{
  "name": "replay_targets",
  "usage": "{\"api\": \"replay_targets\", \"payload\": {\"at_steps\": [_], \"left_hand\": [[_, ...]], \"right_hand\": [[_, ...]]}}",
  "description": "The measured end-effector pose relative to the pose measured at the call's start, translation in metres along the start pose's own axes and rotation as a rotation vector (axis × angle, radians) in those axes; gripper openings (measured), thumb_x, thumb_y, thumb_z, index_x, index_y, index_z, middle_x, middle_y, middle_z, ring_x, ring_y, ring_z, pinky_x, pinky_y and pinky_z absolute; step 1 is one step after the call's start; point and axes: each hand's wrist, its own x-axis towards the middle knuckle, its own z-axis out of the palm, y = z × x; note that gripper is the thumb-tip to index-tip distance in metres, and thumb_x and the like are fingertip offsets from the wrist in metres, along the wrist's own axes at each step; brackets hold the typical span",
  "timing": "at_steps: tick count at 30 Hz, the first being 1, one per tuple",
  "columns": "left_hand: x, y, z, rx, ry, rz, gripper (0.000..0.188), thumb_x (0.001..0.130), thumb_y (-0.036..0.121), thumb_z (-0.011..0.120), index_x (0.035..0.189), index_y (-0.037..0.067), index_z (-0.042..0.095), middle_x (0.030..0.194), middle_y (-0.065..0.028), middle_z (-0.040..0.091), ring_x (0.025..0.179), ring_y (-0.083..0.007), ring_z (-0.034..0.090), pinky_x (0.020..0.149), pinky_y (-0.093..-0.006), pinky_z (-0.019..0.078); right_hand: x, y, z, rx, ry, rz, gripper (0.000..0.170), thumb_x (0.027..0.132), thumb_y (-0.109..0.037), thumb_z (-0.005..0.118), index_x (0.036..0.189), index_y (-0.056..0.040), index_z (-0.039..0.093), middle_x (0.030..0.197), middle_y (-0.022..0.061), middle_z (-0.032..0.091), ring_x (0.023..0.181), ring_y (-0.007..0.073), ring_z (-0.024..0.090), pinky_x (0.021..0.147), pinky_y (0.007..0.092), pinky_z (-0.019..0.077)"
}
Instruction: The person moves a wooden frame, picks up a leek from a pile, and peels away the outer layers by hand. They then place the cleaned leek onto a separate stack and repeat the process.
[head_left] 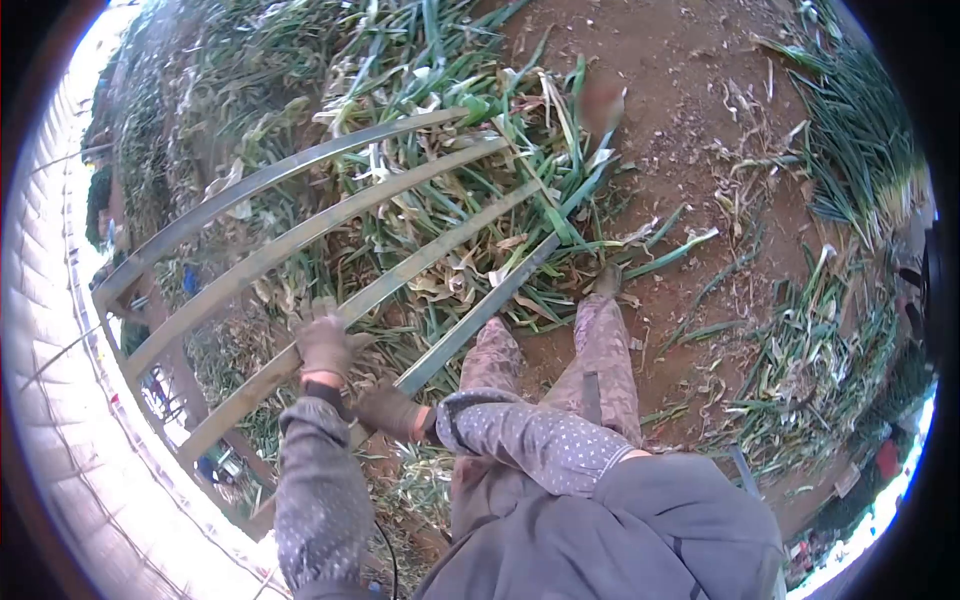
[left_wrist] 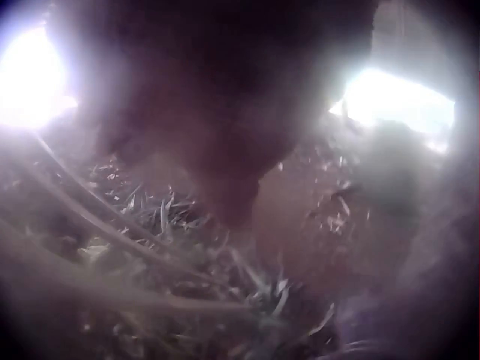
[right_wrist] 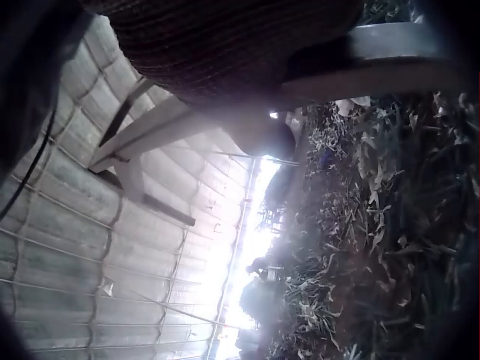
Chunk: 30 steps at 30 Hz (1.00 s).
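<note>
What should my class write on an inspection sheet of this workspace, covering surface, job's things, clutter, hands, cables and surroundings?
Surface: brown soil, uneven, partly covered by plant matter.
Job's things: slatted frame, its far slat ends over the greenery.
Clutter: loose green and dry leaves under and around the frame; long green stalks heaped at the head view's right.
Hands: both gloved; left hand on one slat, fingers too blurred to judge; right hand grips the neighbouring slat.
Cables: thin black cable beside the left sleeve; ends not visible.
Surroundings: pale sheeted wall at the head view's left, bright daylight at its edge.
</note>
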Motion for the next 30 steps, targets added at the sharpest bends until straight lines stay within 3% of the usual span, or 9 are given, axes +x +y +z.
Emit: {"api": "replay_targets", "payload": {"at_steps": [1, 4, 8, 10, 12, 14, 22, 26, 30], "left_hand": [[0.026, -0.004, 0.01, -0.011, -0.214, -0.02, 0.074, 0.065, 0.056, 0.079, 0.115, 0.005, 0.062, 0.107, -0.0155, 0.069, 0.097, -0.0306, 0.068, 0.085, -0.0436, 0.0525], [0.055, -0.002, 0.026, -0.103, -0.239, 0.074, 0.055, 0.064, 0.042, 0.082, 0.101, 0.005, 0.064, 0.086, -0.0156, 0.071, 0.081, -0.0353, 0.069, 0.073, -0.0429, 0.0548], [0.053, 0.001, 0.023, -0.187, -0.156, 0.062, 0.042, 0.066, 0.03, 0.078, 0.097, 0.006, 0.063, 0.085, -0.0187, 0.069, 0.082, -0.0377, 0.067, 0.073, -0.0467, 0.0531], [0.052, 0.0, 0.026, -0.186, -0.168, 0.05, 0.041, 0.066, 0.03, 0.078, 0.096, 0.007, 0.063, 0.083, -0.019, 0.069, 0.08, -0.0383, 0.067, 0.071, -0.0471, 0.0528], [0.051, -0.006, 0.04, -0.226, -0.122, 0.051, 0.041, 0.066, 0.029, 0.078, 0.097, 0.008, 0.061, 0.081, -0.0194, 0.068, 0.079, -0.0393, 0.066, 0.068, -0.048, 0.0523], [0.053, -0.013, 0.055, -0.219, -0.132, 0.051, 0.045, 0.063, 0.03, 0.079, 0.098, 0.009, 0.061, 0.08, -0.0191, 0.067, 0.078, -0.0404, 0.066, 0.065, -0.0485, 0.0515], [0.061, -0.052, 0.132, -0.199, -0.217, -0.083, 0.056, 0.049, 0.019, 0.089, 0.093, 0.004, 0.058, 0.074, -0.0196, 0.064, 0.07, -0.0412, 0.062, 0.064, -0.0462, 0.0507], [0.067, -0.05, 0.136, -0.248, -0.267, -0.151, 0.056, 0.05, 0.016, 0.087, 0.096, 0.003, 0.06, 0.079, -0.017, 0.066, 0.072, -0.0377, 0.065, 0.064, -0.043, 0.0517], [0.065, -0.05, 0.132, -0.251, -0.254, -0.146, 0.054, 0.049, 0.016, 0.086, 0.096, 0.004, 0.061, 0.078, -0.0163, 0.066, 0.073, -0.0361, 0.066, 0.065, -0.0417, 0.0519]], "right_hand": [[0.0, 0.002, -0.002, -0.027, -0.053, 0.021, 0.017, 0.076, -0.018, 0.067, 0.092, -0.0101, 0.065, 0.092, 0.0097, 0.068, 0.095, 0.0293, 0.066, 0.083, 0.0426, 0.0474], [-0.014, 0.027, 0.01, 0.11, 0.214, -0.169, 0.023, 0.07, -0.025, 0.072, 0.087, -0.0105, 0.068, 0.09, 0.009, 0.068, 0.094, 0.03, 0.065, 0.083, 0.0428, 0.0474], [-0.058, 0.132, -0.017, 0.438, 0.33, 0.155, 0.062, 0.072, -0.031, 0.08, 0.123, -0.0051, 0.057, 0.117, 0.0169, 0.059, 0.11, 0.0345, 0.056, 0.099, 0.044, 0.0438], [-0.097, 0.216, -0.024, 0.293, 0.574, 0.621, 0.064, 0.068, -0.031, 0.083, 0.119, -0.0031, 0.057, 0.115, 0.0189, 0.059, 0.11, 0.0351, 0.056, 0.098, 0.0416, 0.0446], [-0.138, 0.299, -0.067, 0.444, 0.442, 0.989, 0.076, 0.071, -0.041, 0.081, 0.129, -0.0022, 0.05, 0.124, 0.0238, 0.054, 0.116, 0.0372, 0.053, 0.101, 0.042, 0.0431], [-0.17, 0.382, -0.061, 0.14, 0.451, 1.246, 0.091, 0.074, -0.048, 0.078, 0.142, -0.003, 0.038, 0.136, 0.0273, 0.047, 0.123, 0.0391, 0.05, 0.103, 0.0408, 0.0424], [-0.166, 0.571, -0.079, -0.042, 0.253, 1.304, 0.114, 0.073, -0.049, 0.078, 0.156, -0.0234, 0.004, 0.157, 0.0233, 0.015, 0.118, 0.0437, 0.055, 0.098, 0.0455, 0.0469], [-0.153, 0.618, -0.078, 0.111, 0.179, 1.15, 0.073, 0.079, -0.043, 0.071, 0.14, -0.0141, 0.043, 0.126, 0.0274, 0.056, 0.105, 0.0382, 0.063, 0.089, 0.0458, 0.0504], [-0.158, 0.636, -0.062, -0.2, -0.004, 1.143, 0.04, 0.09, -0.03, 0.058, 0.124, -0.0095, 0.057, 0.096, 0.0177, 0.069, 0.091, 0.0384, 0.066, 0.078, 0.0458, 0.0521]]}}
